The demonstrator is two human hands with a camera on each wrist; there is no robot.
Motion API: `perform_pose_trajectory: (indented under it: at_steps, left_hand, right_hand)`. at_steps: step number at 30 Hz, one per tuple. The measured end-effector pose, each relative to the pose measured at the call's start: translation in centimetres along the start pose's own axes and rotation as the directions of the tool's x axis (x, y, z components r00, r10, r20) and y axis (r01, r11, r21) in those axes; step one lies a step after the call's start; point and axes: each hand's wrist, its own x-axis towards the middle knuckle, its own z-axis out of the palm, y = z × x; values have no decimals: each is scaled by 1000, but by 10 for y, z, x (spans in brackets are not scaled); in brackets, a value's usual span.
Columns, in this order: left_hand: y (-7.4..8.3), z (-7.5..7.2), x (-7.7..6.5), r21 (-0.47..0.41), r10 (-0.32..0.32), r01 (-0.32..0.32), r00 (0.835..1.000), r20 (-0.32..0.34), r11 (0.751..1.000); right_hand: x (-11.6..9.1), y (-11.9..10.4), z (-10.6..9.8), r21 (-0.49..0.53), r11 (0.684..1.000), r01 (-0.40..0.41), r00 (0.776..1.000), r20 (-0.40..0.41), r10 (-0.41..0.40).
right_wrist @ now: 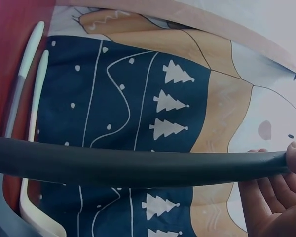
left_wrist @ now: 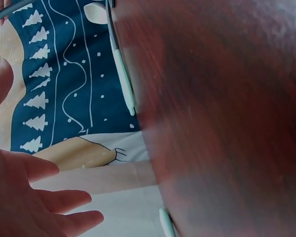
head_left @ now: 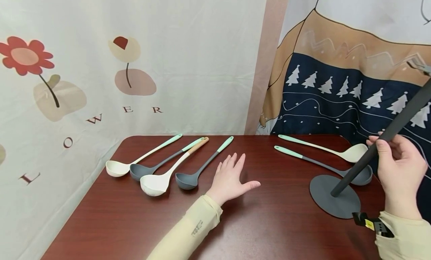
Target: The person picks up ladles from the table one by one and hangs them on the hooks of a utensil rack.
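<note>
My right hand (head_left: 400, 166) pinches the pole (right_wrist: 138, 160) of a dark grey stand, thumb on one side and fingers on the other. The stand's round base (head_left: 323, 194) is at the table's right side, overlapping the bowl of a grey ladle (head_left: 361, 176) in the head view. My left hand (head_left: 230, 181) is over the middle of the table, palm down with fingers spread, holding nothing. Nearest to it is a grey ladle with a mint handle (head_left: 188, 180). In the left wrist view its fingers (left_wrist: 71, 200) are straight and apart.
On the left lie a wooden-handled white ladle (head_left: 155, 185), a second grey ladle (head_left: 139, 172) and a white ladle with a mint handle (head_left: 118, 168). Another white ladle (head_left: 355, 153) lies at the back right. Printed curtains (head_left: 202, 65) hang behind the dark red table (head_left: 262, 230).
</note>
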Motion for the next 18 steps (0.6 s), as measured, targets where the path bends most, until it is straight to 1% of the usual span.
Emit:
perform_pose_trajectory:
  at_steps: [5, 7, 10, 12, 14, 18]
  left_hand:
    - [0, 4, 1, -27, 5, -5, 1000, 2, 1000]
    - [1, 4, 2, -52, 5, -4, 1000, 8, 999]
    - [3, 5, 2, -93, 3, -2, 1000, 19, 996]
    - [3, 4, 2, -113, 0, 3, 1000, 24, 994]
    - [4, 4, 3, -121, -4, 7, 1000, 25, 993]
    - [4, 4, 3, -138, -12, 15, 1000, 23, 990]
  right_hand:
    - [1, -2, 2, -12, 999, 31, 999, 9, -31]
    - [1, -4, 4, -20, 999, 27, 999, 21, -26]
    - [1, -8, 8, -1, 1000, 18, 999, 37, -18]
    - [0, -12, 12, 36, 999, 14, 999, 48, -16]
    - [0, -15, 16, 94, 995, 19, 998, 63, -25]
    - [-1, -25, 25, 195, 981, 18, 991, 125, -43]
